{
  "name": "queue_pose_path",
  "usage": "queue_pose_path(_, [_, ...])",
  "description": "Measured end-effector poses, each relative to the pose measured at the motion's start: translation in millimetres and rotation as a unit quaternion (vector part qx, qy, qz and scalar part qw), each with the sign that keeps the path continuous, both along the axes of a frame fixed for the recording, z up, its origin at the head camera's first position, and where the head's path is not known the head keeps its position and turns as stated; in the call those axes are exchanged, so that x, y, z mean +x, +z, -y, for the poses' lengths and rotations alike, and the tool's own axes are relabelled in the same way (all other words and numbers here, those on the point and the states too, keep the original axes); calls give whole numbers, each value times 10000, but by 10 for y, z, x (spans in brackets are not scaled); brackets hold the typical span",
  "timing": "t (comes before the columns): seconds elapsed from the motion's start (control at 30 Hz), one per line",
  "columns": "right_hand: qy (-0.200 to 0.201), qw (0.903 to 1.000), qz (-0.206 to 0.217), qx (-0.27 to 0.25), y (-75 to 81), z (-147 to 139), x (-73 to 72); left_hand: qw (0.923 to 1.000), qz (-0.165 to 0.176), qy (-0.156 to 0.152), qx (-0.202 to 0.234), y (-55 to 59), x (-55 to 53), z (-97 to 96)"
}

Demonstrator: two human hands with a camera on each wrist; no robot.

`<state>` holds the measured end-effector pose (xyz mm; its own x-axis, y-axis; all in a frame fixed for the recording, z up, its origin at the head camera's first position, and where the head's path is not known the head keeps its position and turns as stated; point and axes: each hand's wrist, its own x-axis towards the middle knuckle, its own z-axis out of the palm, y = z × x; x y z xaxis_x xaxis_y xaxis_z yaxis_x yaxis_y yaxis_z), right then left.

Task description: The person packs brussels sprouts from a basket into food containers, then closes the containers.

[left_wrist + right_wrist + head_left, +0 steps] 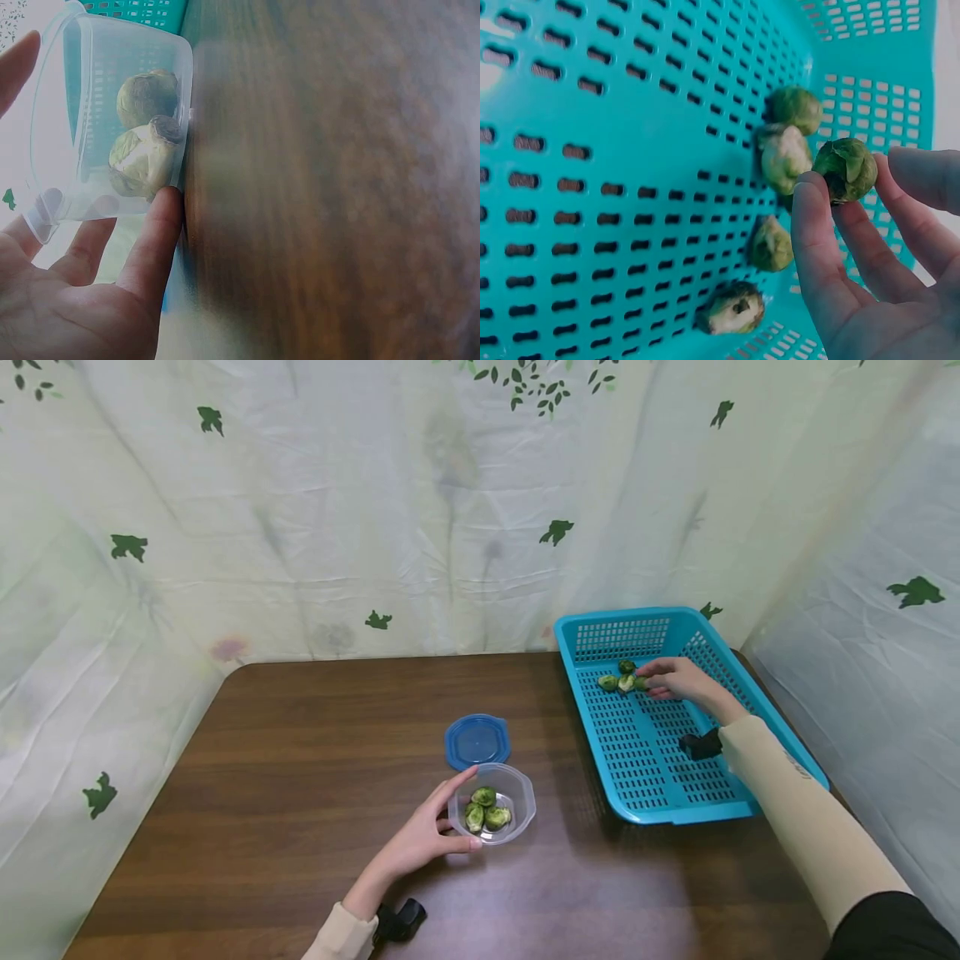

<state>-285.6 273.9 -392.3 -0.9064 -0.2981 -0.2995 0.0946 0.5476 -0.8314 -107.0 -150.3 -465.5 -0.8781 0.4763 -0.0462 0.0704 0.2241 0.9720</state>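
My left hand [423, 835] holds a clear plastic container [517, 806] on the table, fingers and thumb spread round its side. Inside lie 3 Brussels sprouts [483, 796]; two of them show through the wall in the left wrist view. Over in the blue basket [630, 760], my right hand [678, 681] pinches a single Brussels sprout [847, 171] between its fingertips, raised off the basket floor. Several loose sprouts [771, 244] lie below and beside that hand, near the basket's far end.
A round blue lid [477, 742] lies flat on the brown wooden table [315, 760], just behind the container. The basket's raised rim stands along the table's right side. Pale curtains [337, 510] with green leaf prints hang behind and at both sides.
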Motion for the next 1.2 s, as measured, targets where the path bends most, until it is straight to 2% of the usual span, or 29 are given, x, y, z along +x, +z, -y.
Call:
queue_pose_path(0.37, [97,9993,-325,-125,77,73,84,10000,33,5,-7,6,2,0])
queue_pose_path(0.8, [106,9984,-424,-363,136,110,188,10000,23,-14,23,-3,0,2])
queue_pose_path(1.2, [474,9949,-620,-646,255,247,335,10000,6,6,-6,4,1,-3])
